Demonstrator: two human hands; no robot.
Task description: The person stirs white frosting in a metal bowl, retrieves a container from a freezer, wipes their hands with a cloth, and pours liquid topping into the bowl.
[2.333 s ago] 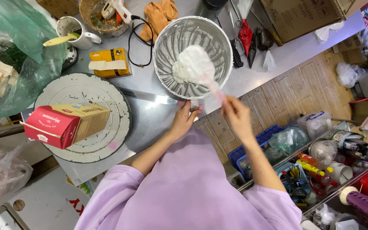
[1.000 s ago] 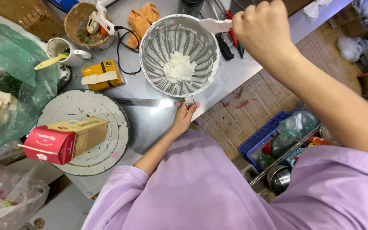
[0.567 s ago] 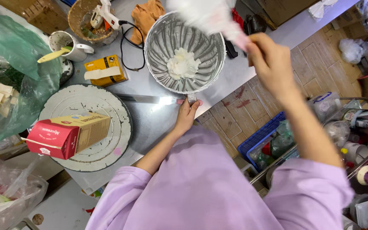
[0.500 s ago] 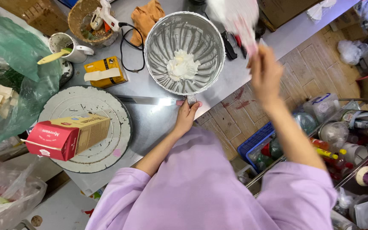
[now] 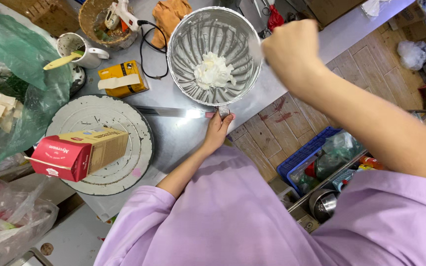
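Change: since half a second ago the right hand [image 5: 292,51] has come down from above the far rim to the right-hand rim of the round metal mixing bowl [image 5: 181,59]; the smeared white spatula blade seen then is no longer in view; the left hand has stayed at the near rim
Right hand: raised close to the camera and blurred, closed in a fist beside the bowl's right rim; what it grips cannot be told
Left hand: the left hand [image 5: 217,132] rests on the grey steel counter [image 5: 173,143], fingertips pinched on the near edge of the bowl, just by the pink end of a long flat metal palette knife [image 5: 166,112]
Bowl: upright on the counter, walls streaked white, a lump of white cream [image 5: 214,70] lying at the bottom
Left of the bowl: a round white turntable [image 5: 129,128] carries a red and tan cream carton [image 5: 79,151] lying on its side; a small yellow box [image 5: 122,79] sits between turntable and bowl
Far edge: a white mug [image 5: 82,49] with a pale utensil in it, a woven basket [image 5: 92,17], an orange cloth [image 5: 171,12]
Clothing: lilac sleeves on both arms
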